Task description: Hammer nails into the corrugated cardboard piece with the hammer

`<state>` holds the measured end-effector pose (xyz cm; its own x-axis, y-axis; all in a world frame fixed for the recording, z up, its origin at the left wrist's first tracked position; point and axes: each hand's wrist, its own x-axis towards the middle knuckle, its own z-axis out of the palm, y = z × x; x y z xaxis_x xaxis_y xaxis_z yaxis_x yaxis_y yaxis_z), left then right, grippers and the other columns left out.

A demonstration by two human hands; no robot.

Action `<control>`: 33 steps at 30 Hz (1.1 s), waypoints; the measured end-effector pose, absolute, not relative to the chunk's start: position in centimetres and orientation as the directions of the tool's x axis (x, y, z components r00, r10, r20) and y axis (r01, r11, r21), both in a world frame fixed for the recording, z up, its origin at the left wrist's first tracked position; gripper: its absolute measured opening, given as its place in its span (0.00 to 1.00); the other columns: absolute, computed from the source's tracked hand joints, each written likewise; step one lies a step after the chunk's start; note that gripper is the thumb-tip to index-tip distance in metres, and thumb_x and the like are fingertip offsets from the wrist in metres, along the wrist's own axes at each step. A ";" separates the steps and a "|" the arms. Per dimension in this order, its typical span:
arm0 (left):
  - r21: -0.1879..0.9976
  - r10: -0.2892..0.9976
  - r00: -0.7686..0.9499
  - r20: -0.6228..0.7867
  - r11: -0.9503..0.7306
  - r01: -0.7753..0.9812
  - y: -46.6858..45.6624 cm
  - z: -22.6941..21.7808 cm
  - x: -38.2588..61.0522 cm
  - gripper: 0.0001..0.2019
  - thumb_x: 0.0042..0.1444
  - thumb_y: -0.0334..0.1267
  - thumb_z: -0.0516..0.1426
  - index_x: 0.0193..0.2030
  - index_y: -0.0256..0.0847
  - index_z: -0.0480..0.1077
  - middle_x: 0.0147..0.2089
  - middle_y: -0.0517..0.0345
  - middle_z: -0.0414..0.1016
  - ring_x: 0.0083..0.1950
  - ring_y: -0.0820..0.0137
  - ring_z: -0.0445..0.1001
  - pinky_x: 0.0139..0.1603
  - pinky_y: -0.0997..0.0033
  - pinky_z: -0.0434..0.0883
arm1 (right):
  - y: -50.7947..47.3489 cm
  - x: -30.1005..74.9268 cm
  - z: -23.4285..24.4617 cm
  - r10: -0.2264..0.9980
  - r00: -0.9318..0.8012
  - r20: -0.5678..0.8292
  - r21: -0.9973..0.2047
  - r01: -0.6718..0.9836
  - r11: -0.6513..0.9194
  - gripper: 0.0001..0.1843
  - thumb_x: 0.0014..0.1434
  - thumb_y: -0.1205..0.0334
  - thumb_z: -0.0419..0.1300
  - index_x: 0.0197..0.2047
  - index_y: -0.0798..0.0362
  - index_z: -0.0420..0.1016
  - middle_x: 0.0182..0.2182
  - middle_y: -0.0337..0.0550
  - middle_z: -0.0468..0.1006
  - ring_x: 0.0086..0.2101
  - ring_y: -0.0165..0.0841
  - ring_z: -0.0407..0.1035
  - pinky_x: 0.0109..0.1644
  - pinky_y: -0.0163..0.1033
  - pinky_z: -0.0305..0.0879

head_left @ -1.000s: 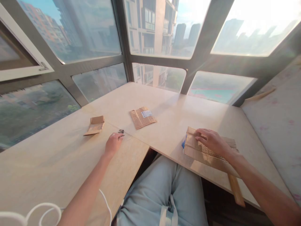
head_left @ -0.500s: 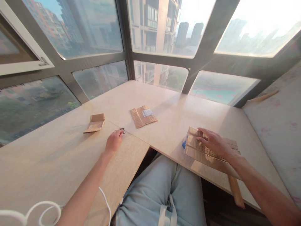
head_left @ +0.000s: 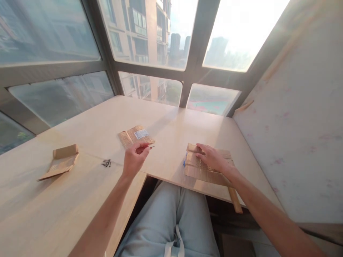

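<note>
My left hand (head_left: 134, 159) is raised just above the table, its fingers pinched on a thin dark pin or nail whose tip pokes out to the right. A small heap of the same dark pins (head_left: 106, 163) lies on the table to its left. My right hand (head_left: 211, 159) rests palm down on a cardboard sheet (head_left: 199, 170) punched with rows of small holes, fingers spread and pressing it flat. Something blue (head_left: 184, 162) peeks out at that sheet's left edge.
A flat cardboard piece with a white label (head_left: 136, 135) lies mid-table. A folded cardboard scrap (head_left: 61, 162) sits at the left. A wooden stick (head_left: 235, 200) juts out under the punched sheet over the table's near edge. Windows ring the table (head_left: 171, 125); a pale wall (head_left: 294, 117) stands right.
My left hand has lifted one pin from the heap and carried it to the right. The camera has swung right. My right hand stays on the punched sheet.
</note>
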<state>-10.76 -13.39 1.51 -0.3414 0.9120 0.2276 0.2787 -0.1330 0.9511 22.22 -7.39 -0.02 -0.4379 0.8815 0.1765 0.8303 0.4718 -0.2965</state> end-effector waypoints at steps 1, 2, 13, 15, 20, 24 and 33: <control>0.956 0.925 -0.310 0.219 -0.141 0.256 -12.6 1.6 -9.6 0.12 0.48 0.41 0.63 0.38 0.37 0.75 0.36 0.52 0.81 0.38 0.63 0.81 0.42 0.64 0.78 | -7.5 22.2 0.1 0.883 -0.435 0.175 -0.304 0.829 0.468 0.22 0.61 0.63 0.57 0.58 0.53 0.70 0.49 0.54 0.79 0.50 0.46 0.71 0.55 0.50 0.65; 0.961 0.937 -0.277 0.212 -0.149 0.231 -11.9 1.7 -8.6 0.12 0.47 0.41 0.63 0.38 0.37 0.75 0.36 0.52 0.81 0.39 0.62 0.81 0.42 0.64 0.78 | -7.5 22.1 0.2 0.884 -0.434 0.172 -0.310 0.828 0.467 0.22 0.61 0.63 0.57 0.58 0.54 0.70 0.50 0.54 0.79 0.51 0.46 0.71 0.55 0.50 0.65; 0.992 0.992 -0.008 0.127 -0.127 0.004 -5.9 0.1 1.2 0.13 0.45 0.40 0.65 0.37 0.35 0.75 0.36 0.51 0.80 0.38 0.64 0.80 0.40 0.63 0.78 | -8.1 21.8 0.7 0.892 -0.441 0.097 -0.363 0.819 0.444 0.22 0.63 0.65 0.56 0.61 0.53 0.66 0.56 0.55 0.74 0.56 0.43 0.66 0.65 0.57 0.50; 0.985 0.987 0.016 0.159 -0.160 0.059 -5.2 -0.5 2.4 0.12 0.46 0.40 0.63 0.37 0.35 0.76 0.36 0.51 0.80 0.38 0.65 0.80 0.41 0.63 0.78 | -8.2 21.8 0.9 0.894 -0.441 0.084 -0.377 0.816 0.438 0.23 0.63 0.65 0.56 0.61 0.53 0.65 0.56 0.55 0.73 0.57 0.43 0.65 0.65 0.58 0.49; 0.968 0.977 0.057 0.205 -0.212 0.135 -3.9 -1.9 4.4 0.10 0.48 0.38 0.61 0.36 0.37 0.76 0.36 0.52 0.80 0.37 0.66 0.79 0.43 0.64 0.77 | -8.3 21.9 1.3 0.892 -0.442 0.099 -0.424 0.792 0.440 0.24 0.63 0.64 0.57 0.62 0.53 0.64 0.54 0.53 0.75 0.55 0.43 0.66 0.61 0.52 0.56; 0.934 0.960 0.096 0.265 -0.280 0.224 -3.7 -2.5 4.8 0.09 0.50 0.36 0.60 0.38 0.37 0.76 0.38 0.52 0.80 0.38 0.67 0.78 0.43 0.65 0.76 | -8.1 22.1 1.1 0.891 -0.433 0.135 -0.488 0.754 0.441 0.26 0.61 0.64 0.59 0.63 0.55 0.64 0.53 0.53 0.75 0.53 0.42 0.68 0.56 0.48 0.63; 0.789 0.854 0.222 0.470 -0.519 0.330 -4.3 -3.1 4.5 0.07 0.57 0.31 0.56 0.40 0.40 0.75 0.39 0.54 0.76 0.39 0.70 0.76 0.40 0.69 0.76 | -8.5 25.4 1.5 0.928 -0.098 0.360 -0.773 0.525 0.355 0.24 0.59 0.56 0.61 0.58 0.52 0.69 0.57 0.52 0.74 0.56 0.41 0.68 0.64 0.51 0.61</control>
<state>4.47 -4.28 -3.10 0.2220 0.8544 0.4697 0.3297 -0.5191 0.7885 25.42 -8.51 1.48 -0.0984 0.9279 0.3596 0.5249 0.3554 -0.7734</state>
